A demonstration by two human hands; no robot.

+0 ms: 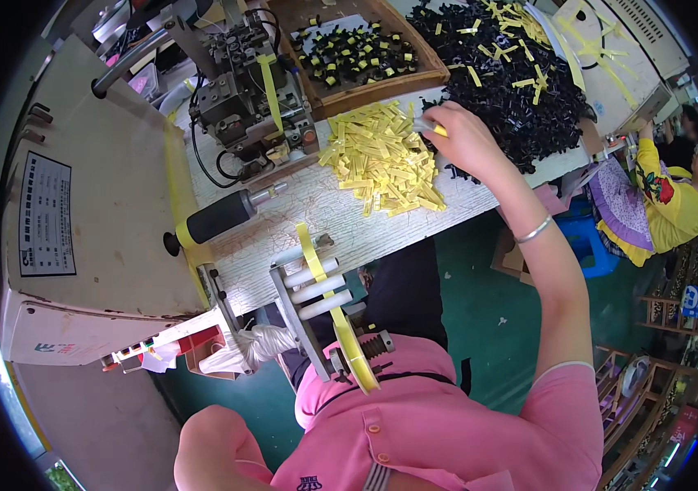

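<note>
Strips (381,164), yellow: loose heap on white tabletop (308,204), between press (238,102) and black parts (521,119); some more strewn over black parts. Right hand (465,139): back upward, at heap's far right edge; fingers drawn nearly closed, pinched around small yellow-and-silver item (440,130), kind too small to tell. Left hand: out of view, state impossible to tell. Tray (377,95), wooden: beyond heap, with black-and-yellow pieces (357,56) inside. Tape (347,344), yellow: before torso, across white rollers (318,289).

Blue stool (594,247) — green floor (472,315)
</note>
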